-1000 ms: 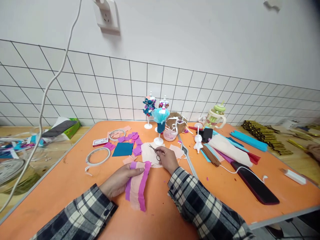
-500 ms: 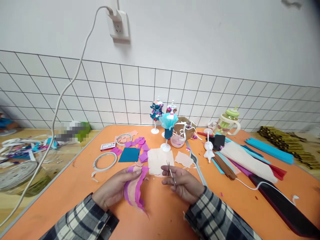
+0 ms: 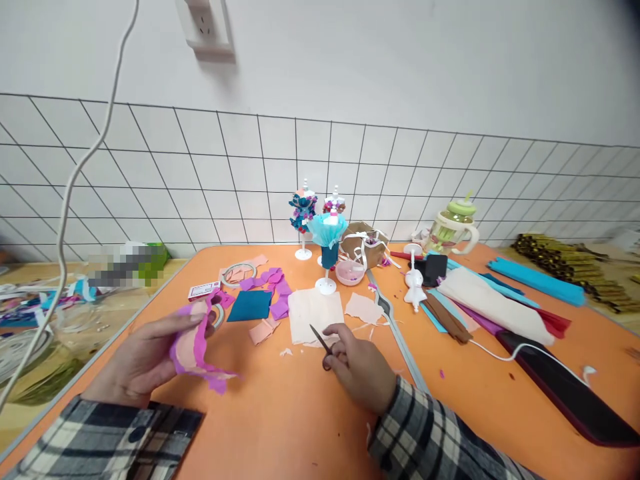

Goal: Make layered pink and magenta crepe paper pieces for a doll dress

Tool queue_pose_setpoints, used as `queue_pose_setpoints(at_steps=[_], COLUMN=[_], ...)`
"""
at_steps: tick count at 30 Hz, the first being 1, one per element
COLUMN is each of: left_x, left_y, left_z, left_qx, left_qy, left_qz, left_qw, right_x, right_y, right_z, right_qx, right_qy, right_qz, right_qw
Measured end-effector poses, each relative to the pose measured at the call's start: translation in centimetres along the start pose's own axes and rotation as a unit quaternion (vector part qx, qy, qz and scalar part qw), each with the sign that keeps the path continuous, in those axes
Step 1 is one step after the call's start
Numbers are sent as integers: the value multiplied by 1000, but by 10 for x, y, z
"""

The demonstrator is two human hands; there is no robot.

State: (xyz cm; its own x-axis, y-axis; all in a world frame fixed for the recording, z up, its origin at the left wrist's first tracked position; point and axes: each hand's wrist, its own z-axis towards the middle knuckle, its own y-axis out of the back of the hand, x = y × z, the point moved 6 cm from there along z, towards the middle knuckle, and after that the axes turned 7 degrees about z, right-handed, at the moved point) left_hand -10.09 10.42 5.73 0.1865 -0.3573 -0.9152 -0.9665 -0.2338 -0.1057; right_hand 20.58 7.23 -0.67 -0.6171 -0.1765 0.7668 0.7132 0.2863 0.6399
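- The left thumb point(image 3: 189, 321) lies along the upper edge of the pink-and-purple crepe paper strip point(image 3: 190, 350), pressing it against the fingers beneath; the strip's far end droops to the right of them.
- The left hand point(image 3: 145, 353) is turned with its palm partly showing and its fingers curled loosely toward the strip.
- The right fingers close around the handle of the small scissors point(image 3: 320, 340); the index finger reaches forward above the handle, and the thumb is bent near the loop.
- The scissors' blades look together and point forward and left from those fingers, their tips over the cream paper square point(image 3: 313, 310).
- The right hand point(image 3: 363, 373) is held back-up, its wrist coming in from the lower right, out of a plaid sleeve point(image 3: 425, 427).
- Beyond the left fingers lie a tape roll point(image 3: 218, 316), partly hidden, and a teal paper square point(image 3: 250, 305).
- Ahead of the right fingers, past the cream paper square, stands a dress form point(image 3: 329, 250) in teal and light blue; a pale paper piece point(image 3: 364, 309) lies forward and right of them.
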Motion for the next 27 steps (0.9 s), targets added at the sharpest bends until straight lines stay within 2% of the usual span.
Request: queue_pose_setpoints(at_steps=[3,6,9,11,14,17,20,23,25,27], left_x=[13,22,26,27,28,29,30,30,31,32], left_y=[-14,-22,-26,-28,-32,-36,-40,-41,-41,-40], left_z=[2,7,7,6,4,1,-2,-3,-3,-2], left_qx=[61,89,109,126,154,179,197,201,199,199], left_qy=[9,1,3,1,-1,-3,-10,-23,-31,-34], left_qz=[0,-1,4,7,14,25,36,47,54,62], left_qw=[998,996,994,992,988,984,980,978,978,977], right_x=[0,7,19,28,40,44,45,41,31,16], right_y=[6,-4,-15,-14,5,22,10,-5,0,17], right_z=[1,-1,-5,-5,7,34,58,66,64,60], right_qx=[41,82,84,77,41,-25,-34,-24,-35,-54], right_qy=[21,33,28,20,8,-21,-22,-12,-23,-39], right_qz=[-136,-202,-264,-287,-299,-296,-276,-260,-248,-230], right_qw=[990,975,960,954,953,955,960,965,968,971])
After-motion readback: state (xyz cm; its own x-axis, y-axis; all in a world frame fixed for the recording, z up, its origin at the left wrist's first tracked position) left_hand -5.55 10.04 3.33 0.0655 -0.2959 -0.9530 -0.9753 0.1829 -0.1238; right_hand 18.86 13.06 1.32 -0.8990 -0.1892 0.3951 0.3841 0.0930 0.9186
